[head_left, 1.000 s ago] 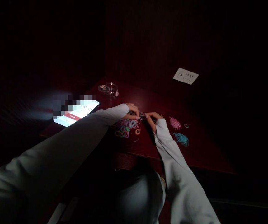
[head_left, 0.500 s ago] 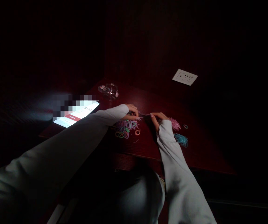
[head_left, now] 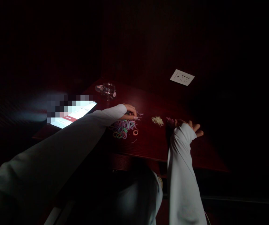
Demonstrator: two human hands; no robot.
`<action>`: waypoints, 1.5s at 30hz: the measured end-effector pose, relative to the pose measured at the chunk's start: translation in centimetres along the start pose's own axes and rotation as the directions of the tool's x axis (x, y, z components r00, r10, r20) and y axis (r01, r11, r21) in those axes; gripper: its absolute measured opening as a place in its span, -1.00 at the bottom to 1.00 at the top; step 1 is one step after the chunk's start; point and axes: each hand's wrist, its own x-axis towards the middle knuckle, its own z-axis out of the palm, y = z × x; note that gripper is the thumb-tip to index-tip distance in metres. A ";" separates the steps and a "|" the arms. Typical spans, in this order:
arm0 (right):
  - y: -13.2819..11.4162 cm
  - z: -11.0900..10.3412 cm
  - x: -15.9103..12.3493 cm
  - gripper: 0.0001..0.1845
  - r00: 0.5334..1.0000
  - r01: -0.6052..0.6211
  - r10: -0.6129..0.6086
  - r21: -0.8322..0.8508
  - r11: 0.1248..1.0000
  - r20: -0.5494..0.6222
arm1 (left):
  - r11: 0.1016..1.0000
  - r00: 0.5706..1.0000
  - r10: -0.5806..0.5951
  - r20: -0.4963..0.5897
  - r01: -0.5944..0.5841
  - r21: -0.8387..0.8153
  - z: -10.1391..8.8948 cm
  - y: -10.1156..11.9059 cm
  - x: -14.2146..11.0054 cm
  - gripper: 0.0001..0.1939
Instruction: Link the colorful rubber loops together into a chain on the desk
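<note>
My left hand (head_left: 131, 111) has its fingers curled together, with thin purple rubber bands (head_left: 138, 118) showing at the tips. Just below it lies a mixed heap of colourful hair ties (head_left: 125, 126), mostly purple with some green and orange. One orange hair tie (head_left: 135, 132) rests at the heap's right side. My right hand (head_left: 191, 125) is farther right, low over the table, some fingers stretched out and apart. A pink pile of bands (head_left: 170, 120) is partly covered by this hand. Between the hands sits a pale yellow pile of small rubber bands (head_left: 157, 121).
A lit phone (head_left: 72, 117) lies at the table's left edge, partly behind my left sleeve. At the back left stands a clear jar (head_left: 109, 90) with a lid (head_left: 99, 88) beside it. A white wall socket (head_left: 182, 77) is behind the dark red table (head_left: 146, 147).
My right hand has moved right, away from the left one, and its fingers have opened out. The yellow pile is now uncovered; the blue pile is hidden. My left hand stays about where it was.
</note>
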 end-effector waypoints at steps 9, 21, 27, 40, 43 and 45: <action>-3.6 -3.0 -1.9 -0.62 1.000 0.014 -0.014 0.074 0.997 0.003 | 0.998 0.998 0.047 -0.029 -0.048 -0.045 0.5 -1.2 0.5 -0.70; -11.6 -3.9 -7.2 -0.54 0.830 0.469 -0.550 0.420 0.777 0.090 | 1.000 1.000 0.009 -0.018 -0.009 0.016 0.5 -0.9 0.3 -0.79; -11.7 -4.5 -7.4 -0.53 0.816 0.461 -0.568 0.475 0.750 0.105 | 0.999 1.000 -0.015 -0.008 0.016 0.046 1.0 -1.7 0.8 -0.80; -9.0 -4.1 -4.7 -0.51 0.958 0.261 -0.286 0.319 0.911 0.031 | 1.000 0.999 0.006 -0.032 -0.006 -0.007 0.5 -0.5 0.1 -0.74; -6.5 -4.0 -2.8 -0.57 0.990 0.141 -0.143 0.197 0.970 -0.004 | 0.999 0.999 0.024 -0.036 -0.025 -0.021 0.5 -0.3 0.1 -0.77; -5.1 -3.9 -1.8 -0.62 0.999 0.054 -0.053 0.130 0.990 -0.008 | 0.999 0.998 0.039 -0.041 -0.040 -0.022 0.5 -0.2 0.1 -0.77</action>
